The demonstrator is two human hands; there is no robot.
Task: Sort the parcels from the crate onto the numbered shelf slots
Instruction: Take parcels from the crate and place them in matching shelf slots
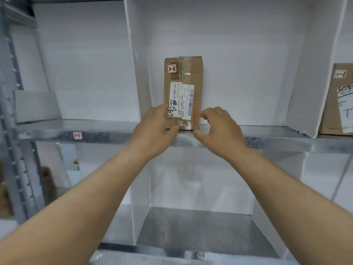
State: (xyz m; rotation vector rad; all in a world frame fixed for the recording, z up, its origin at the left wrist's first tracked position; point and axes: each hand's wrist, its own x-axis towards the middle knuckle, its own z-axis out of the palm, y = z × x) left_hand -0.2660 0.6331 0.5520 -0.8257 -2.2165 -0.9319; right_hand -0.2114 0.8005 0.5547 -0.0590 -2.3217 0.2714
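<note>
The metal shelf (95,133) is carrying the brown parcel (183,73) upright in its middle slot. The left hand (152,129) is gripping the parcel's lower left edge. The right hand (217,129) is hovering just beside it, fingers (205,112) loosely curled, holding nothing.

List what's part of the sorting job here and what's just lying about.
Job: middle parcel, gripped by left hand; right hand beside it; right parcel; shelf; slot tag.
Lying about: grey panel in left slot; blurred brown things, lower left.
</note>
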